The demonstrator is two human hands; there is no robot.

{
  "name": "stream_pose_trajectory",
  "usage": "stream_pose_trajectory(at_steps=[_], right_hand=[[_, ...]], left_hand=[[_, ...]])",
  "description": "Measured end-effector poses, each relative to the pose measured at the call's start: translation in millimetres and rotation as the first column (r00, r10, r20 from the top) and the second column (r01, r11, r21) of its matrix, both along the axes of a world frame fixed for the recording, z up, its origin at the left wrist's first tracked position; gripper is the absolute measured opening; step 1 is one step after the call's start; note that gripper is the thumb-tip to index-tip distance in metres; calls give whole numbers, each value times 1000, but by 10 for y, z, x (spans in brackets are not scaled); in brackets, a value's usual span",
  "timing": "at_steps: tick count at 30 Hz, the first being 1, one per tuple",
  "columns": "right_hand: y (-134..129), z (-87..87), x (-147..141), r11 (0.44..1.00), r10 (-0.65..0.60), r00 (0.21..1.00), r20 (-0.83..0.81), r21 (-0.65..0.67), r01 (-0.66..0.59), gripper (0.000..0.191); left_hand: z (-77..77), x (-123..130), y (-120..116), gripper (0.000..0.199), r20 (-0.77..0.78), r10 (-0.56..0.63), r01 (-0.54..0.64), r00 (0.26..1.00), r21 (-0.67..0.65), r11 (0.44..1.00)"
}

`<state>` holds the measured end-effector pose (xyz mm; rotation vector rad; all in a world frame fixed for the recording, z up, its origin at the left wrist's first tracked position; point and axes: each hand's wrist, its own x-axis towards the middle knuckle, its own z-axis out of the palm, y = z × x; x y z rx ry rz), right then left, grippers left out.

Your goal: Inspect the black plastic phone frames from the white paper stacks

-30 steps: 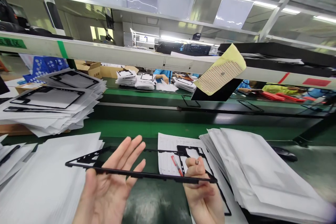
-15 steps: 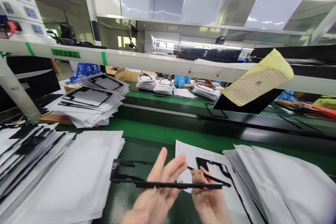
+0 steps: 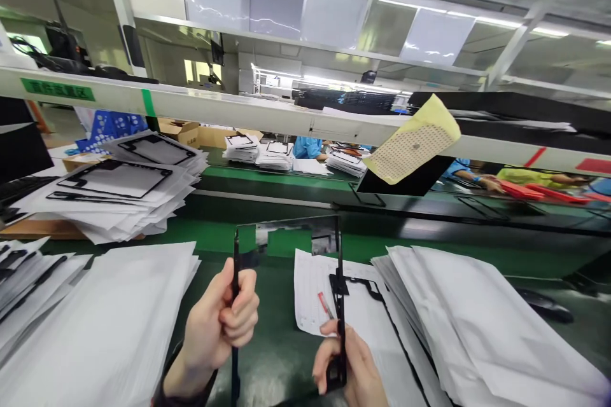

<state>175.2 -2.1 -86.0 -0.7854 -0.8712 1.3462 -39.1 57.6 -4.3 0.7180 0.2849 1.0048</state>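
Observation:
A thin black rectangular frame is held upright above the green bench, its open middle facing me. My left hand is closed round its left bar. Lower down, my right hand grips the right bar between thumb and fingers. Behind that bar, another black frame lies on white sheets. Beside it is a printed paper with a red-tipped pen on it, partly hidden by the held frame.
White sheets are stacked at left and white sleeves at right. A pile of sheets with black frames stands farther back. A shelf rail crosses ahead, with a yellow perforated sheet hanging from it. Co-workers' sleeves show beyond.
The black frame has turned from nearly edge-on to upright, facing me. My left hand has gone from spread fingers to a closed grip on its left bar. The view has swung right.

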Motion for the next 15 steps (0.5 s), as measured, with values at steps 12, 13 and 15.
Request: stream_pose_trajectory(at_steps=[12, 13, 15], right_hand=[[99, -177, 174, 904, -310, 930, 199, 365, 224, 10], [108, -194, 187, 904, -309, 929, 202, 367, 220, 10], [128, -221, 214, 904, -318, 924, 215, 362, 227, 9]], left_hand=[[-6, 165, -120, 55, -320, 520, -204, 792, 664, 719], [-13, 166, -128, 54, -325, 530, -198, 783, 677, 709], [-43, 164, -133, 54, -335, 551, -202, 765, 687, 698]])
